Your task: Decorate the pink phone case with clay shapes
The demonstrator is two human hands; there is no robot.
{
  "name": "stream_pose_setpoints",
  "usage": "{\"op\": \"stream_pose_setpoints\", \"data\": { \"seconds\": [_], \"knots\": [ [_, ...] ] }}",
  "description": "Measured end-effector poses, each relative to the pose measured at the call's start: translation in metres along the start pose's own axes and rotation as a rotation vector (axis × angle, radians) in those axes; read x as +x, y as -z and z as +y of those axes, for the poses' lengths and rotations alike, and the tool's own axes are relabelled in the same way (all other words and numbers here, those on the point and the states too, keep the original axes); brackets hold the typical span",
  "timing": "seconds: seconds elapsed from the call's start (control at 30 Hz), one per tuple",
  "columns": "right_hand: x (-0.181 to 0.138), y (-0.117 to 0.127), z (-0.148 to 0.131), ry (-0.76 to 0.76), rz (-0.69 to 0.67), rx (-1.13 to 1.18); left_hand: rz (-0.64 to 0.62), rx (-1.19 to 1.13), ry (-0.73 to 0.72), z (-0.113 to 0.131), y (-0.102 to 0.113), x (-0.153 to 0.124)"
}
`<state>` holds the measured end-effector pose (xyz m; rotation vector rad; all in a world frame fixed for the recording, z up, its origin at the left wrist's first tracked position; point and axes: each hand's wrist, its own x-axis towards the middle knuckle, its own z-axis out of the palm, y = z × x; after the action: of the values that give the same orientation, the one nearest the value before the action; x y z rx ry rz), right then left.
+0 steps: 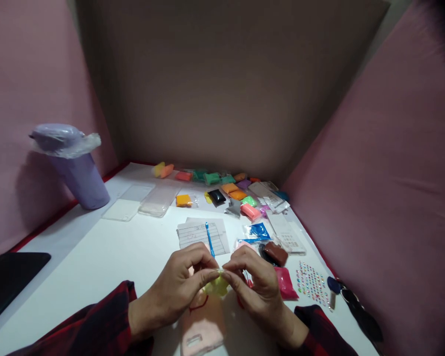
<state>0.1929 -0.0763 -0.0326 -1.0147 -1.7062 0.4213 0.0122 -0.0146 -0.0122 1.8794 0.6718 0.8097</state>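
My left hand [180, 285] and my right hand [257, 289] meet above the table, thumbs and forefingers pinched together. Between them they grip the top edge of a small, crinkled pale yellow clay packet [217, 287]. Fingers hide part of it. Below lies a phone case [203, 324] with a peach-pink surface, a camera cutout and a curved red line on it. A blue modelling tool [209, 240] rests on a printed paper sheet [188, 237] just beyond my fingertips. A bright pink packet [286, 283] lies beside my right hand.
Clay packets in several colours, such as a black one [217, 197], spread across the back and right. Clear phone cases [159, 199] lie back left, near a purple lidded bin [79, 173]. A gem sticker sheet [312, 283] is at right, a black flat object [13, 282] at left.
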Motion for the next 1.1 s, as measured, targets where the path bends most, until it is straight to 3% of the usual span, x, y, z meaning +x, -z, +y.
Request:
{"op": "stream_pose_setpoints", "data": {
  "seconds": [0.73, 1.1],
  "knots": [
    [-0.0023, -0.0005, -0.0033, 0.014, -0.038, 0.034, -0.021, 0.009, -0.038, 0.0047, -0.0004, -0.0024],
    [-0.0002, 0.0019, -0.0003, -0.004, 0.030, -0.020, 0.025, 0.006, 0.029, 0.0044, 0.0021, -0.0011]
  ]
}}
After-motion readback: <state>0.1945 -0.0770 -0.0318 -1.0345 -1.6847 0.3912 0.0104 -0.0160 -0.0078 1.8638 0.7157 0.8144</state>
